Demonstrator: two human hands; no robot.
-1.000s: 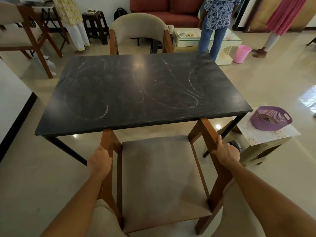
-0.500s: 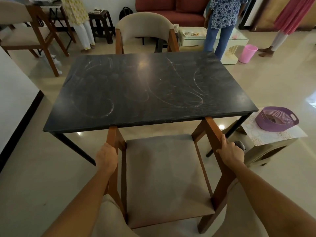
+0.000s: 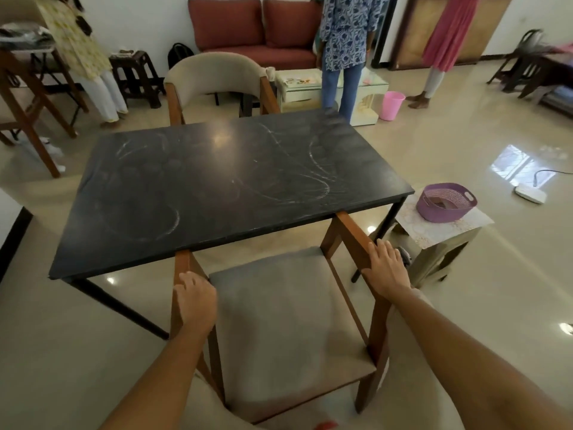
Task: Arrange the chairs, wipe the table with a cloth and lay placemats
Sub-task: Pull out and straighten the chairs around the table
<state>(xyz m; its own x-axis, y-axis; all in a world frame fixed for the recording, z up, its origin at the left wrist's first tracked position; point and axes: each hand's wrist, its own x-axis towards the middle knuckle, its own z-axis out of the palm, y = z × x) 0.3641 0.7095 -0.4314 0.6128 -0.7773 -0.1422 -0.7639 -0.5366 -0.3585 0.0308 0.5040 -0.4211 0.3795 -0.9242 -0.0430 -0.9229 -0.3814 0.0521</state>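
Room: glossy tiled floor (image 3: pixel 465 305), a dark worktop (image 3: pixel 217 187) in the middle, smeared with pale chalky streaks.
Left fingers: the left hand (image 3: pixel 195 301) has its fingers curled over the near chair's left wooden armrest (image 3: pixel 181 268), gripping it just short of the worktop's near edge.
Right fingers: the right hand (image 3: pixel 386 268) lies on the right armrest (image 3: pixel 353 234) with fingers straight and slightly spread, pressing and not wrapping.
Near chair: the near chair (image 3: pixel 288 321) stands at the worktop's near edge, armrest tips touching or just under that edge, seat mostly outside.
Step in hand: likely sliding the chair squarely in under the worktop.
Doing it well: push evenly with both hands so the chair does not twist; the right side seems angled outward, so that side may need slightly more guiding. Keep the fingers clear of the gap between armrest and worktop edge.
Far chair: another chair (image 3: pixel 214 79) sits tucked at the far edge.
Beside: a purple basket (image 3: pixel 446 201) on a low stool (image 3: pixel 440 234) off the worktop's right near corner; a cloth and placemats cannot be made out.
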